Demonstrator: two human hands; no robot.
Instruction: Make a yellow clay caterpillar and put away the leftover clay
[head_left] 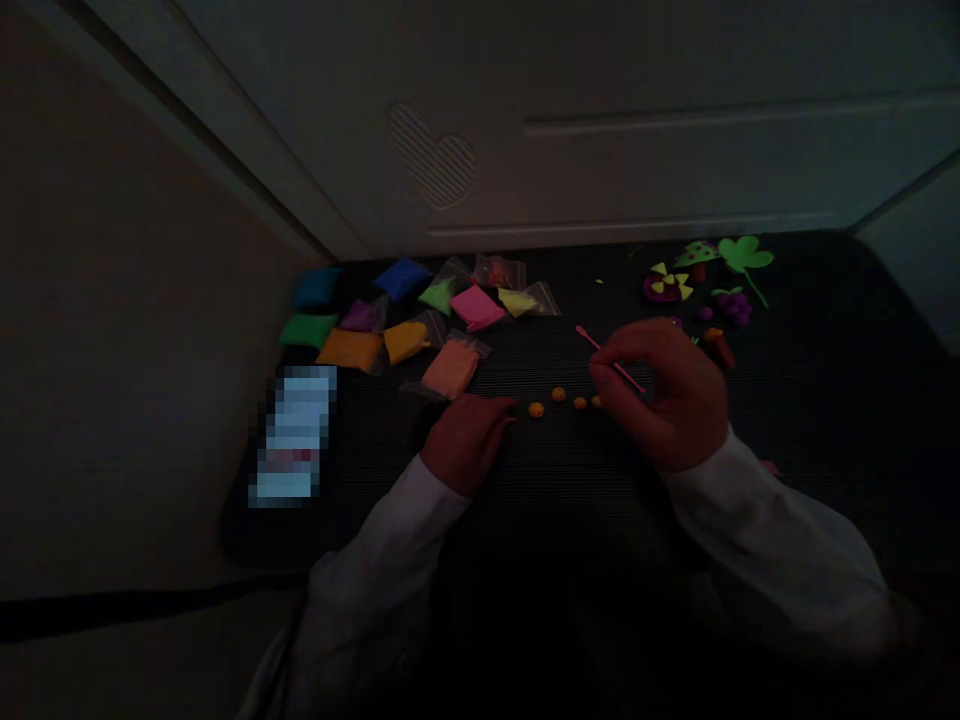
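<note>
Several small orange clay balls [536,410] with dark marks lie in a loose row between my hands. Just left of them, my left hand [466,440] is low over the black table, its fingertips drawn together; whatever they may hold is too dark to make out. My right hand [664,395] is in a pinch above the right end of the row. A thin pink modelling tool [630,377] with a small rounded end runs through that pinch, slanting down to the right. The rightmost ball is partly covered by my right fingers.
Bags of coloured clay [454,365] are spread across the back left. A lit phone [296,430] lies at the left edge. Clay shapes stand at the back right: a green clover [745,253], purple grapes [735,308] and a purple dish [656,290] with yellow pieces. A white panel [637,180] rises behind.
</note>
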